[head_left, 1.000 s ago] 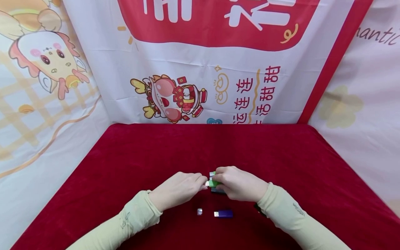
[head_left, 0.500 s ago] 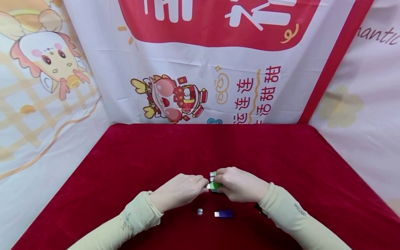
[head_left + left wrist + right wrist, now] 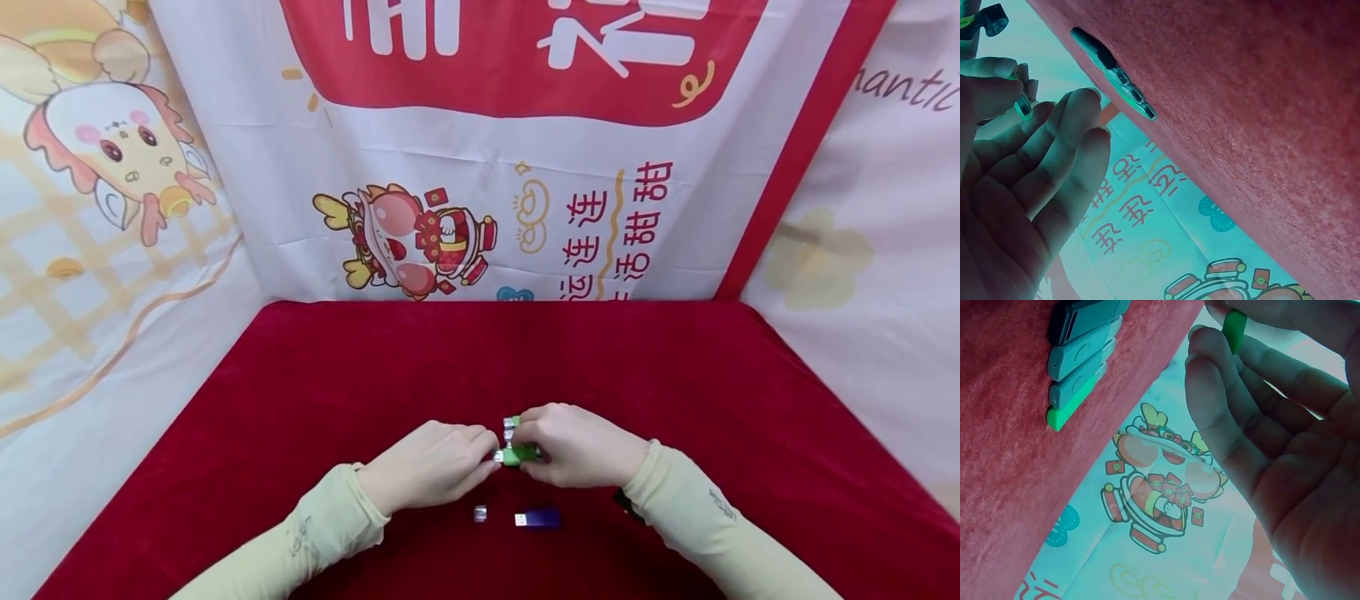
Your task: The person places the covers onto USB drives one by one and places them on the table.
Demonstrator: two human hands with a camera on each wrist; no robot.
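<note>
A bright green USB stick (image 3: 519,455) is held between my two hands, above the cloth, its metal plug toward the left. My right hand (image 3: 581,442) pinches its body between thumb and fingers; the green piece (image 3: 1235,330) shows there in the right wrist view. My left hand (image 3: 431,462) has thumb and fingertip at either side of the plug (image 3: 1023,107), its other fingers extended. Below lies a row of sticks side by side: a dark one (image 3: 1085,322), two greyish ones and a green stick (image 3: 1071,411) at the end. In the head view my right hand hides much of this row.
Nearer the person, a purple USB stick (image 3: 540,519) lies with its plug pointing left. A small silver piece (image 3: 480,513) lies to its left. Red cloth (image 3: 375,358) covers the table. Printed white hangings (image 3: 450,150) stand behind and at both sides.
Both hands have come slightly nearer the person with the green USB stick between them. My left thumb and index finger sit a little wider apart, and more of the stick's body shows.
</note>
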